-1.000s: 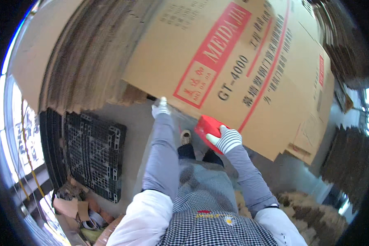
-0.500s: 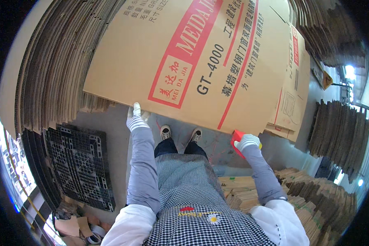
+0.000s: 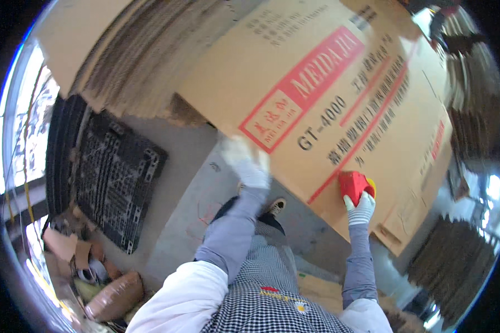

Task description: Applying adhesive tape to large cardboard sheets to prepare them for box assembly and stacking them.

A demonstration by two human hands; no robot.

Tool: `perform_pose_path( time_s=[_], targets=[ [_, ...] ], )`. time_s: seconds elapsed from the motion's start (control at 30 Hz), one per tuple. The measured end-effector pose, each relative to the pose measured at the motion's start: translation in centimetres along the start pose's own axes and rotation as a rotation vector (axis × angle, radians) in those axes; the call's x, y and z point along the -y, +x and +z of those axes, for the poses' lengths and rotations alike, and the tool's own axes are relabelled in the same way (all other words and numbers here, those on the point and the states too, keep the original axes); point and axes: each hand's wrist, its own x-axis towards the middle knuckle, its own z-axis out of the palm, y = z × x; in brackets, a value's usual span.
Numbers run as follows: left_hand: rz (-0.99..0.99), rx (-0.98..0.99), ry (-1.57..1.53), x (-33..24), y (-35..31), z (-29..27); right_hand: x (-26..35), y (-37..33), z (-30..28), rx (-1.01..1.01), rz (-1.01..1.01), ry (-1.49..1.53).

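A large flat cardboard sheet, brown with red and black print, spreads in front of me. My left hand, in a white glove, is at its near left edge. Motion smears those fingers, so their grip and any contact are unclear. In my right hand, also gloved, the fingers are wrapped round a red tape dispenser with a yellow part on its right side. The dispenser is over the sheet's near right part, by the red printed line. Whether it presses on the cardboard cannot be told.
Tall stacks of flat cardboard stand at the far left, with another stack at the right. A black plastic pallet leans at the left. Wrapped bundles and scraps lie at the lower left. Grey floor shows around my shoes.
My view has turned, and the sheet appears farther right. My left hand has come off its earlier place on the edge and blurs. My right hand has brought the tape dispenser over the sheet.
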Motion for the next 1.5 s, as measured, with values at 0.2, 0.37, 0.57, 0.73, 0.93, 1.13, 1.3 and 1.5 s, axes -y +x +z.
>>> perform_pose_path(
  time_s=[0.2, 0.37, 0.57, 0.73, 0.93, 1.13, 1.3, 1.5],
  targets=[
    [0.002, -0.323, 0.225, 2.0, 0.9, 6.8, -1.3, -1.9, 8.4, -0.202, -0.020, 0.095],
    [-0.297, -0.713, 0.008, 7.2, 9.9, 6.9, 1.5, 0.0, 6.9, 0.090, 0.058, 0.126],
    [-0.736, -0.049, -1.919, -1.1, -6.5, 14.8, -0.6, 0.2, 6.9, 0.162, 0.157, 0.131],
    [-0.901, 0.819, -1.480, -1.6, -29.1, 31.3, 2.3, 0.4, 6.4, 0.128, 0.078, 0.148],
    [-1.000, 0.452, -1.801, -0.8, -19.2, 21.7, -1.0, 0.3, 5.4, 0.153, -0.010, 0.124],
    [-0.513, 0.190, -1.683, 9.7, 7.0, 4.1, -3.2, -0.2, 3.0, 0.257, 0.014, 0.232],
    [-0.381, 0.110, -1.589, 12.8, 13.1, -3.3, -3.9, -3.5, -0.3, 0.222, 0.267, 1.378],
    [-0.684, 0.645, -1.842, 11.5, 3.9, 3.7, -5.2, -14.5, -0.8, 0.038, 0.731, 2.120]
  ],
)
